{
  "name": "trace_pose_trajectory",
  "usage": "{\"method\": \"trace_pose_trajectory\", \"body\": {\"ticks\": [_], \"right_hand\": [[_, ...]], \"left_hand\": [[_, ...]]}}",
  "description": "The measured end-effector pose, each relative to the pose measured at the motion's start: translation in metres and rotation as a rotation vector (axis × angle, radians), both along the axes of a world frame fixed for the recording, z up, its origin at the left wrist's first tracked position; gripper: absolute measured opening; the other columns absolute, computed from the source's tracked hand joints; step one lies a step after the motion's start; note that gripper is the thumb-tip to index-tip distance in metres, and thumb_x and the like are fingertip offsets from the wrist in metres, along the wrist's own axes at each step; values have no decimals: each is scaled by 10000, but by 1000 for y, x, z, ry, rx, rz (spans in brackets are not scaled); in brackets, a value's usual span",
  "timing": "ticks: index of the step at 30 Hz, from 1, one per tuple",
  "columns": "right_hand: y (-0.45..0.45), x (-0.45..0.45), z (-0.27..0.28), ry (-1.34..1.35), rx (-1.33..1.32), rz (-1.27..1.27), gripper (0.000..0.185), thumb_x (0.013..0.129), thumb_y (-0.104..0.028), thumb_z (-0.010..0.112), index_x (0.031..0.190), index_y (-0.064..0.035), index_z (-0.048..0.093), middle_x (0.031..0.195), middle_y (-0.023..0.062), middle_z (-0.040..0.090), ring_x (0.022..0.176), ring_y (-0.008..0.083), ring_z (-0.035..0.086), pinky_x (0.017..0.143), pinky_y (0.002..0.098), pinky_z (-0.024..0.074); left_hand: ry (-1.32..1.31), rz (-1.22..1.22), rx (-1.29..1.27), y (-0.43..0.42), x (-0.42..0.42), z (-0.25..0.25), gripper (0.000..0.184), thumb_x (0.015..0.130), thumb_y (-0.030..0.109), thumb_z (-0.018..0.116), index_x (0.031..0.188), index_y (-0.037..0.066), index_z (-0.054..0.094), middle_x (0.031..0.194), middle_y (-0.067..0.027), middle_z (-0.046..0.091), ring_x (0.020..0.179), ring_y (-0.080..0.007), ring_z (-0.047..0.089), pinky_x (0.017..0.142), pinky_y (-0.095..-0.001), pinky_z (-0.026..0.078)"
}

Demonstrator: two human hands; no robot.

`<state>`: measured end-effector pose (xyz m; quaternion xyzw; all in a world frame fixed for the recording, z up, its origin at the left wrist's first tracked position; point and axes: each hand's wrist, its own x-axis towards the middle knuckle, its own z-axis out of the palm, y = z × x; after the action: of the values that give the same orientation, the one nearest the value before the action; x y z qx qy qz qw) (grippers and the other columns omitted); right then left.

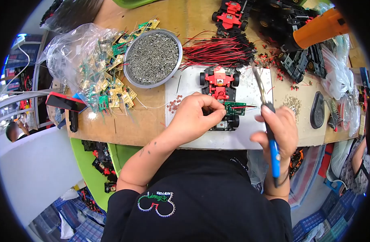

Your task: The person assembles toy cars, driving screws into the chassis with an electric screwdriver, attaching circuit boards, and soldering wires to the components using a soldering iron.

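My left hand (201,115) is over the left side of a red and black toy car chassis (219,82), thumb and index finger pinched at the edge of a small green circuit board (235,108). Red and black wires run from the board to the right. In my right hand (278,129) is a soldering iron (273,143) with a blue and black handle, its metal tip pointing up and away from me. The chassis lies on a white sheet (185,133), with its lower part partly behind my left fingers.
A round bowl of small metal parts (180,52) stands at the left, beside circuit boards (114,97) and a plastic bag (68,52). Red wires (217,52) lie behind the chassis. An orange tool (320,30) juts in at upper right. A red phone-like object (64,101) lies far left.
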<state>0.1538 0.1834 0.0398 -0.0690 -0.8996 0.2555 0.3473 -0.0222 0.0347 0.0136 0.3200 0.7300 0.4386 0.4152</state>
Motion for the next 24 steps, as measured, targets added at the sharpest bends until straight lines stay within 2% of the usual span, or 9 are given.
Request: {"method": "trace_pose_trajectory", "body": {"ticks": [1,3,5,6,10,24], "right_hand": [[0,9,2,1,-42,13,567,735,-444,766,1139,-52,697,737,48,610,671,236,570,654,367,437],[-1,23,-1,25,-92,32,534,736,-414,808,1106,-45,702,719,48,609,632,227,561,628,358,427],[-5,33,0,-12,-174,86,417,750,-255,831,1088,-45,705,692,51,600,609,224,558,621,358,430],[-8,33,1,-8,-187,84,339,703,-97,790,1023,-36,695,675,52,601,585,224,559,625,352,434],[-15,36,-4,3,-307,63,299,644,-42,781,917,-40,657,684,54,620,567,217,569,621,352,440],[-15,34,-8,2,-295,94,319,671,-22,775,972,-30,671,692,51,622,587,219,582,622,351,443]], "left_hand": [[-27,11,-10,1,0,-1,165,827,145,766,909,5,737,868,-57,663,767,-109,596,693,-276,481],[-56,19,-19,2,1,-2,164,832,139,761,906,-5,735,867,-54,670,773,-103,599,692,-272,484],[-72,49,34,3,2,-3,183,809,152,723,863,-23,730,796,-103,670,715,-151,646,682,-298,519],[-72,47,34,4,2,-3,183,809,152,723,863,-23,730,796,-103,670,715,-151,646,682,-298,519],[-127,55,32,5,2,-2,186,809,141,710,853,-40,723,744,-85,699,681,-121,647,647,-283,517],[-143,61,13,6,2,2,180,813,136,699,859,-37,721,728,-55,702,661,-88,630,621,-258,501]]}}
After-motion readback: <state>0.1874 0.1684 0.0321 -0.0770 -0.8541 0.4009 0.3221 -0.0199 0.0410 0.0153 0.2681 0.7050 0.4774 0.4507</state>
